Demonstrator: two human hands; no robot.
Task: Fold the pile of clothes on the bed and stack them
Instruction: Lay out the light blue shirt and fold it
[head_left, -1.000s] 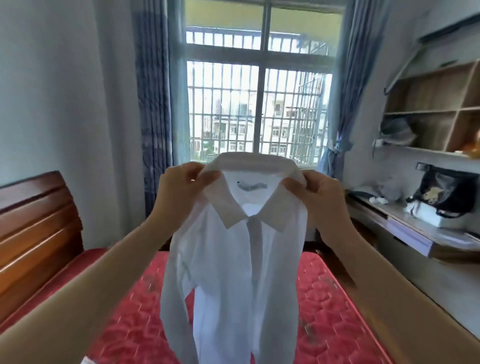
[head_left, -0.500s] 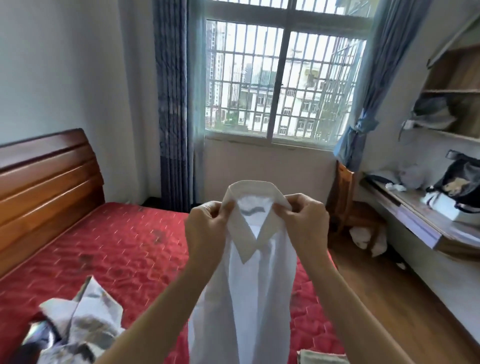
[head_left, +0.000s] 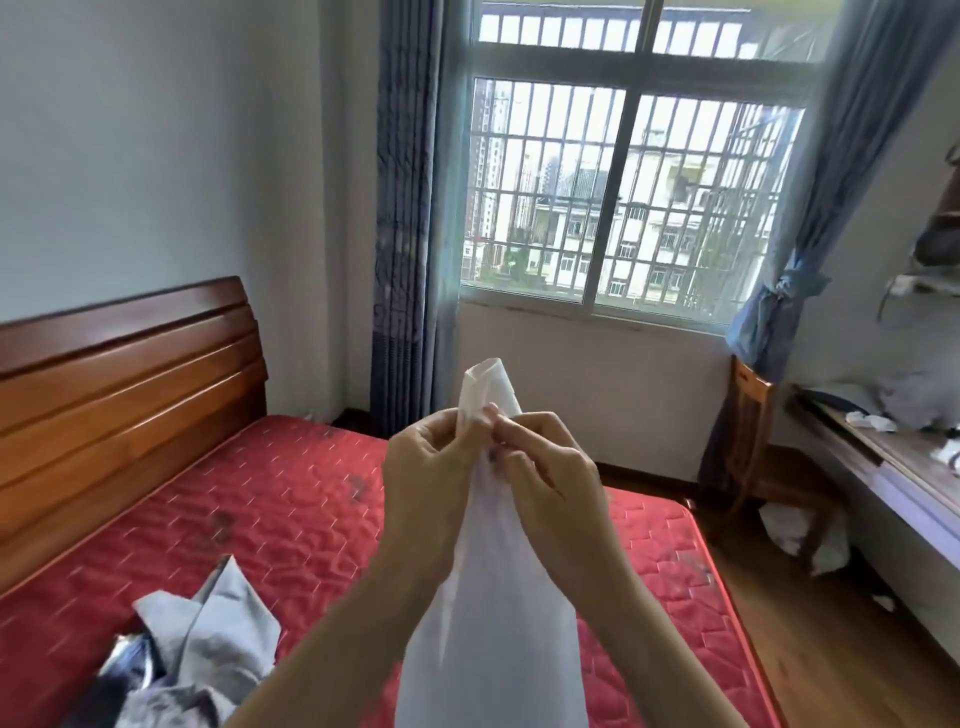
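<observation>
A person stands at the side of the bed (head_left: 311, 499) and holds up a white shirt (head_left: 493, 623) with both hands. The left hand (head_left: 431, 483) pinches the shirt just under the collar (head_left: 485, 387), with its fingers curled tight on the cloth. The right hand (head_left: 545, 478) pinches the same spot from the other side, and its grip is clamped on the cloth too. The two hands are right next to each other, with their fingertips almost touching. The collar is folded in half and sticks up above the hands. The rest of the shirt hangs straight down between the two arms, over the bed.

The bed has a red quilted cover and a brown wooden headboard (head_left: 130, 395). A pile of clothes (head_left: 192, 660) lies on the bed, on the side near the headboard. The pile is grey and white and all crumpled, with something dark at the bottom.

Past the far side of the bed is a big window (head_left: 623, 192) with bars on it. Blue curtains (head_left: 405, 208) hang at both sides of the window. To the right of the bed, across a strip of wood floor, is a desk (head_left: 893, 467) with some small things on it that are too blurry to name. A wooden chair (head_left: 748, 431) stands between the bed and the desk, and something white and crumpled lies on the floor beside it.
</observation>
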